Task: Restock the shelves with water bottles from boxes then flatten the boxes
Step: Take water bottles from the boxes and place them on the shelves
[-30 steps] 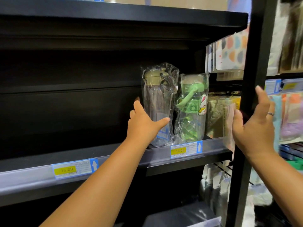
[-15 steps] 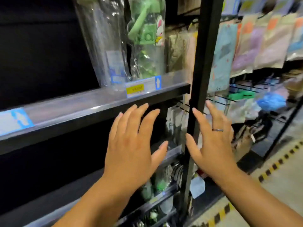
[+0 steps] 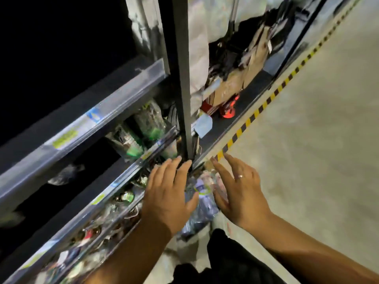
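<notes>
Both hands hung with fingers straight and spread, holding nothing: the left hand (image 3: 168, 193) beside the shelf edge (image 3: 82, 128), the right hand (image 3: 240, 191) over the floor (image 3: 307, 140). Blurred wrapped water bottles (image 3: 202, 193) lay low between them; more bottles (image 3: 143, 124) stood on a lower shelf.

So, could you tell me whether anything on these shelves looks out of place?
One plastic-wrapped item seems to lie on its side, alone on the shelf, while the wrapped bottles nearer the post stand upright. Motion blur hides finer detail.
</notes>
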